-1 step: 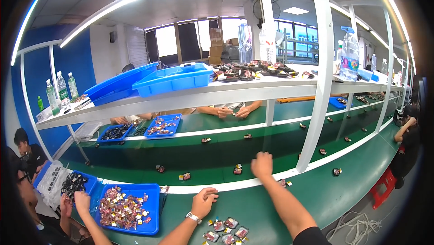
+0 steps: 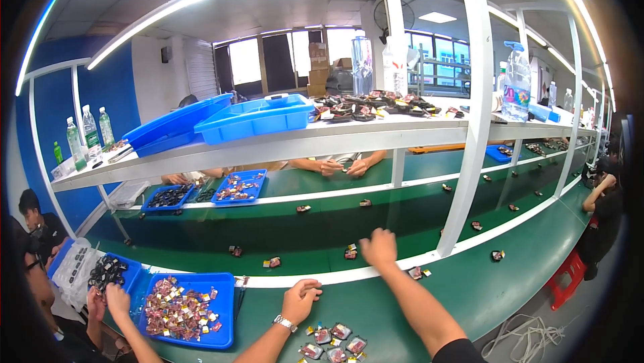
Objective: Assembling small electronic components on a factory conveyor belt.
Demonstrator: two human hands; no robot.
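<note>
My right hand reaches over the dark green belt, its fingers apart and nothing visible in them. Just left of its fingertips lies a small black electronic part with reddish wiring and a yellow-white tab. My left hand, with a metal watch at the wrist, hovers or rests by the white rail; its fingers are loosely bent, with nothing seen in them. Between my forearms a cluster of similar small electronic parts lies on the green bench.
A blue tray of small reddish parts stands left, beside a co-worker's hands and a tray of black pieces. White posts carry a shelf. Across the belt are another person's hands. Single parts are scattered along the belt.
My right hand has shifted slightly left toward the part on the belt, and its fingers have spread. My left hand has stayed nearly in place.
</note>
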